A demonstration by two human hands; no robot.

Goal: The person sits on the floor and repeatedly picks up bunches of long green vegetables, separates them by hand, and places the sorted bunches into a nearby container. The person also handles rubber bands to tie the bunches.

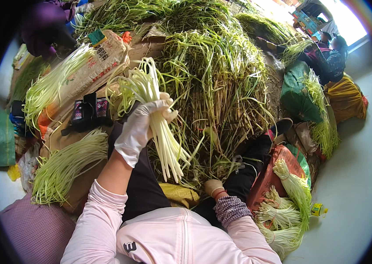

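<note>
My left hand [146, 122], in a thin white glove, is closed around a bunch of peeled pale shoots [164, 145]. Their white ends point down towards me and the yellow-green leaves droop over the top. Low between my legs is my right hand [214, 188], at the near edge of a big heap of untrimmed green stalks [219, 99]. Its fingers are turned away and partly hidden, so what they touch cannot be made out. A yellow plastic sheet [179, 194] lies just left of it.
Loose pale shoots [70, 165] lie at my left, more on a printed woven sack [110, 59]. Tied bundles [278, 214] rest by a red sack [281, 165] at right, near a yellow-labelled bottle [317, 210]. Other people [327, 59] sit at the far right and upper left.
</note>
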